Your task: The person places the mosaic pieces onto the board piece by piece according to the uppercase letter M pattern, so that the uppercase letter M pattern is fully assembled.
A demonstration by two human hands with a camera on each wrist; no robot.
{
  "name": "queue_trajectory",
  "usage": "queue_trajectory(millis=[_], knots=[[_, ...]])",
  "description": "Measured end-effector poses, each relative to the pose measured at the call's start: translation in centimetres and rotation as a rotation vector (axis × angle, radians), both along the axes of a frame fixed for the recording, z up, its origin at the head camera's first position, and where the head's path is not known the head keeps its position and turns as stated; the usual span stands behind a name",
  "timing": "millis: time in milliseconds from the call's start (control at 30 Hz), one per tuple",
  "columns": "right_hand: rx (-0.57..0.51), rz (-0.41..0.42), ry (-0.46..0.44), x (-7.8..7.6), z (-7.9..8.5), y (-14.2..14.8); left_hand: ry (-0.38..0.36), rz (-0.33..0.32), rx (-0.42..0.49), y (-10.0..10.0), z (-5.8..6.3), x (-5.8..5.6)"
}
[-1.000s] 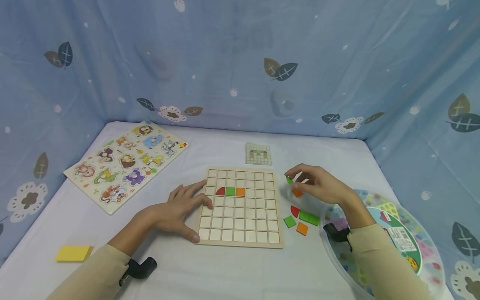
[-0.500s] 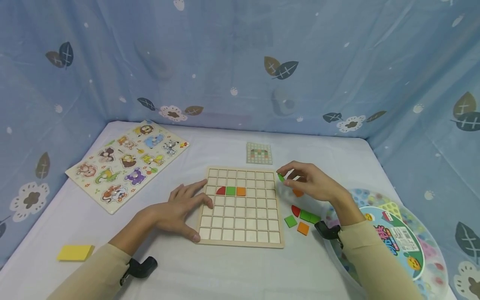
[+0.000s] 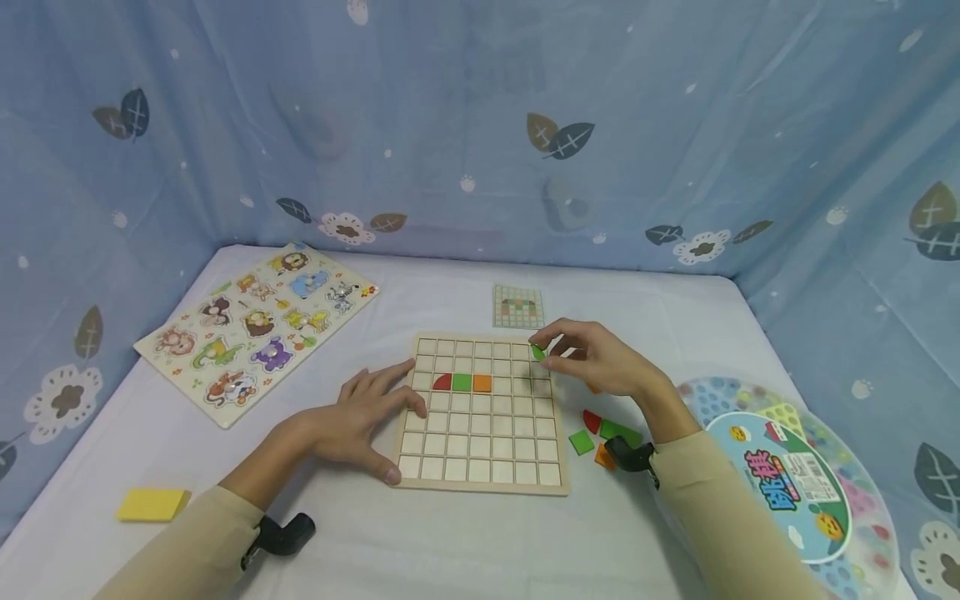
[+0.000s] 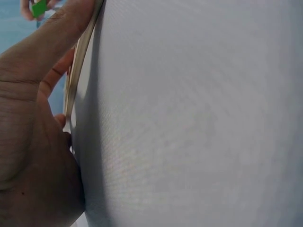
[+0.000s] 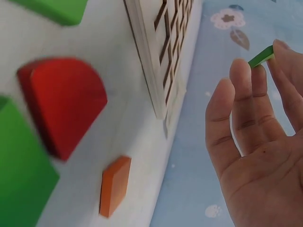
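Observation:
A wooden grid board [image 3: 480, 490] lies mid-table with a red quarter-round tile [image 3: 442, 382], a green square tile [image 3: 462, 382] and an orange square tile [image 3: 482, 383] side by side in one row. My left hand [image 3: 360, 425] rests spread along the board's left edge, its thumb at the near corner. Between thumb and fingertips my right hand [image 3: 600, 358] pinches another green tile [image 3: 538, 353], held tilted over the board's far right corner. The right wrist view shows this pinched green tile [image 5: 261, 56] edge-on.
Right of the board lie a red quarter-round tile [image 3: 592, 421] and loose green tiles [image 3: 581, 442] and orange tiles [image 5: 116, 187]. Behind it is a pattern card [image 3: 518, 307]. An animal puzzle [image 3: 258, 333], a yellow block [image 3: 153, 505] and a round clear case [image 3: 780, 483] surround these.
My right hand has moved left with the pinched green tile, from beside the board to over its far right corner. My left hand has stayed put.

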State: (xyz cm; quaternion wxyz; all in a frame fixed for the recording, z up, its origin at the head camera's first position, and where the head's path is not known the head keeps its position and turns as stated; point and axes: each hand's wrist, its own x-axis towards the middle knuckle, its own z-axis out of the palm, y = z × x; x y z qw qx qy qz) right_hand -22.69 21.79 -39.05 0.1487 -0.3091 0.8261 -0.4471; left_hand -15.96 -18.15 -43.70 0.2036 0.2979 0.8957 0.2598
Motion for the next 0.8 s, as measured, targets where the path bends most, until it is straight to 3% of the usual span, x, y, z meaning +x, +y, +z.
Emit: queue_trajectory(millis=[300, 800], knots=[[-0.01, 0.045, -0.034, -0.2, -0.7, -1.8, 0.003, 0.007, -0.002, 0.0, 0.1, 0.2], [0.06, 0.097, -0.038, -0.4, -1.5, -3.7, -0.006, 0.005, 0.001, 0.0, 0.2, 0.1]])
